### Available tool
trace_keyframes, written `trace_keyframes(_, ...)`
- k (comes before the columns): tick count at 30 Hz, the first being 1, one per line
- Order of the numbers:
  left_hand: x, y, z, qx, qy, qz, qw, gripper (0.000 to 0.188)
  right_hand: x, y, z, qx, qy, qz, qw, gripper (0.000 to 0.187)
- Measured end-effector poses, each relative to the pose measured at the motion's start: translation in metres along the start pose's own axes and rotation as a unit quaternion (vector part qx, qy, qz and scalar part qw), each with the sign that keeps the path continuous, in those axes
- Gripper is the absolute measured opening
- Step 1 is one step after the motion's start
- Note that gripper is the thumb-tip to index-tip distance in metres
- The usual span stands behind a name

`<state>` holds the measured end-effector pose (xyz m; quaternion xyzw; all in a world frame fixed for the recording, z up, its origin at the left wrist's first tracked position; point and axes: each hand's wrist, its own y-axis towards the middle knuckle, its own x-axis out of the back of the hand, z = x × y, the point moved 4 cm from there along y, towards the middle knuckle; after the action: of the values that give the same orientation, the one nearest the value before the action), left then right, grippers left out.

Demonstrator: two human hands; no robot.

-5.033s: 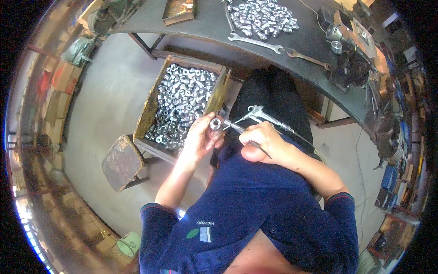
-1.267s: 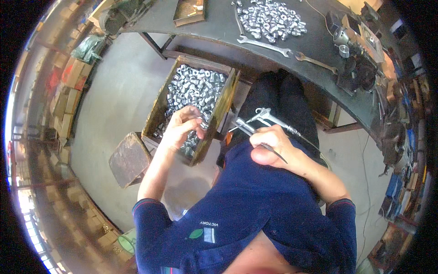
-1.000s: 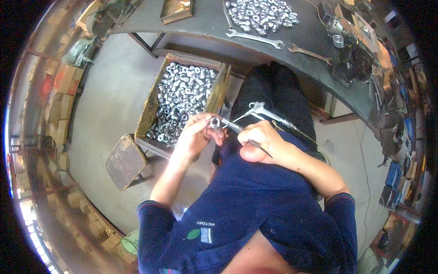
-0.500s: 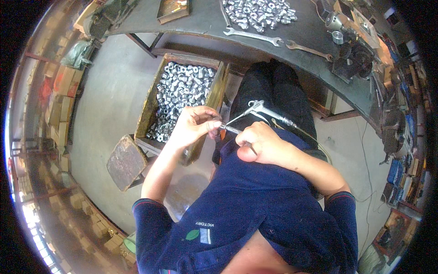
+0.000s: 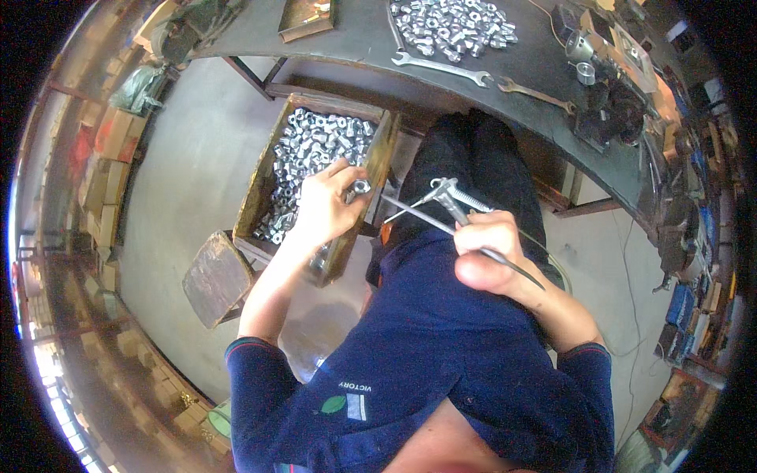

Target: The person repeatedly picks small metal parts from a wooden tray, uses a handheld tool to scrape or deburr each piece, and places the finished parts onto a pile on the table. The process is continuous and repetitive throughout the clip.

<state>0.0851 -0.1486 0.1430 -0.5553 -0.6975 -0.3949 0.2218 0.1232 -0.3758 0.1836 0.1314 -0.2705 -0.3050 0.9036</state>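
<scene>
My left hand [image 5: 330,201] is closed around a small silver hex nut fitting [image 5: 360,187], beside the near right part of a wooden box. In my right hand [image 5: 489,244] is a long thin metal rod [image 5: 426,217]. One end of the rod points at the fitting, a short distance away from it; the darker other end sticks out behind my fist. An air blow gun [image 5: 444,189] with a coiled spring lies over my lap, partly hidden behind my right hand.
The wooden box [image 5: 384,158] to the left holds many silver hex fittings [image 5: 315,150]. On the dark workbench [image 5: 355,39] ahead lie a pile of fittings [image 5: 453,27], two open-end wrenches [image 5: 441,69] and a small tray [image 5: 307,33]. A worn stool [image 5: 217,277] stands at left.
My hands have moved apart. The rod is now drawn back from the fitting, my right hand shifting right and my left hand slightly left and up towards the box.
</scene>
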Motion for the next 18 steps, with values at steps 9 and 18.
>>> trace_keyframes(9,-0.010,-0.003,-0.003,-0.014,0.032,-0.012,0.999,0.032,-0.011,0.014,0.013,0.058,0.013,-0.033,0.998,0.021)
trace_keyframes(18,-0.047,0.012,-0.018,-0.086,0.017,0.029,0.996,0.033,-0.031,0.019,-0.035,0.039,-0.114,0.010,0.993,0.019)
